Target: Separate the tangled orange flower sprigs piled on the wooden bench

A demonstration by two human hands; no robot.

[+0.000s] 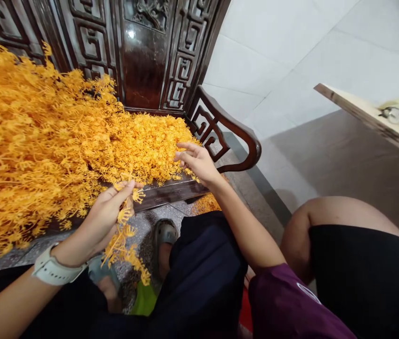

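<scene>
Hiding sprig (127,231) partly: left fingers (125,190)

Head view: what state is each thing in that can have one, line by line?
Left hand, fingers pinched on orange strand
Orange strand, dangling from the left hand
Right hand, fingers parted, contact with orange heap unclear
Orange heap, spread along wooden bench
Wooden bench, upright, seat mostly covered
Wristband, worn, fastened
Sandals, worn
Eyeglasses, on wooden board, folded or open unclear
</scene>
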